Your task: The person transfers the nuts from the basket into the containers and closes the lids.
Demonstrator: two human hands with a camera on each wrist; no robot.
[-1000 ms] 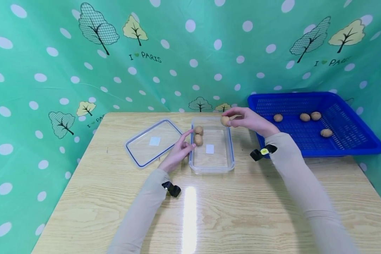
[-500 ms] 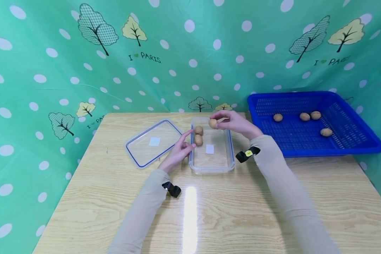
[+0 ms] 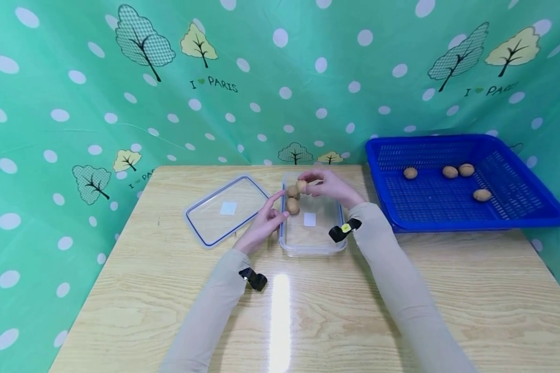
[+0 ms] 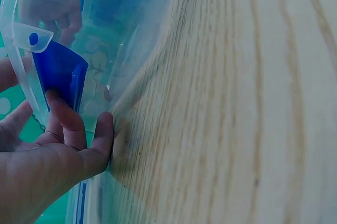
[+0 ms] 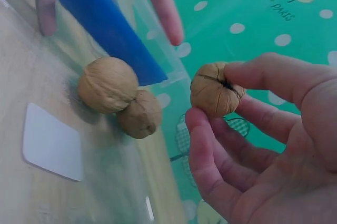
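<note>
My right hand (image 3: 327,185) pinches a walnut (image 5: 216,91) between thumb and fingertips, over the far left part of a clear plastic food container (image 3: 313,249). A dark crack shows on the held walnut. Inside the container two more walnuts, one nearer (image 5: 108,85) and one farther (image 5: 141,114), lie against each other by its left wall. My left hand (image 3: 262,224) rests at that wall from outside, index finger and thumb spread along the rim. In the left wrist view its other fingers bend beside the container's blue latch (image 4: 62,74).
Left of the container lies its clear lid (image 3: 205,224) with a blue seal, flat on the wooden table (image 3: 354,321). A blue plastic basket (image 3: 441,226) stands at the right with several walnuts (image 3: 482,195) in it. Behind hangs a green dotted curtain (image 3: 261,77).
My right hand has carried the walnut leftward and slightly down, from the container's far right corner to above the two walnuts at its left. The left hand has stayed in place.
</note>
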